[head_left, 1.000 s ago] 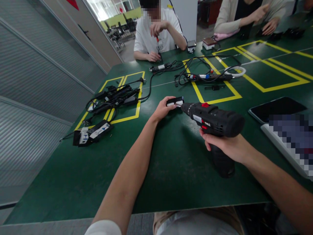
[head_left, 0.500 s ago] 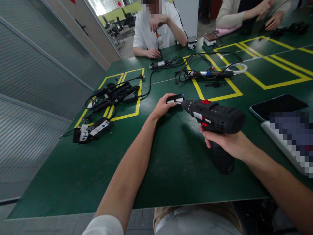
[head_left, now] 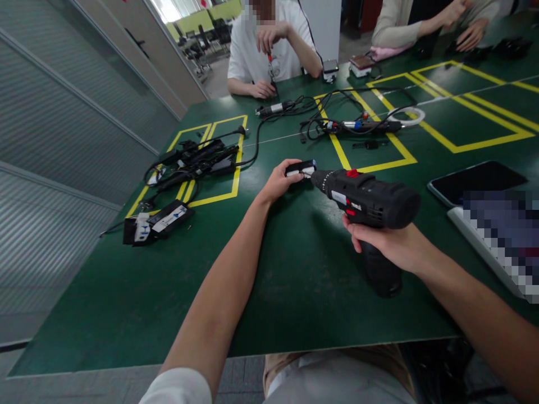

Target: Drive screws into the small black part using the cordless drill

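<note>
My right hand point(head_left: 374, 238) is wrapped round the handle of a black cordless drill point(head_left: 370, 196) with red switches. The drill lies level, its chuck pointing left. My left hand point(head_left: 280, 180) grips a small black block-shaped part point(head_left: 304, 166) with a pale side, holding it on the green table. The drill's bit meets the pale side of this part; whether it sits in a screw or hole is too small to tell. What lies under my left fingers is hidden.
Black cabled devices point(head_left: 197, 163) and a black piece with white labels point(head_left: 168, 219) lie left. A tool with a coiled cable point(head_left: 357, 126) lies ahead. A phone point(head_left: 475, 182) is at right. Across the green table point(head_left: 320, 303) sit two people, one holding a red-handled tool point(head_left: 270, 64).
Both hands, the drill and the small part keep nearly the same pose. The whole view has shifted very slightly.
</note>
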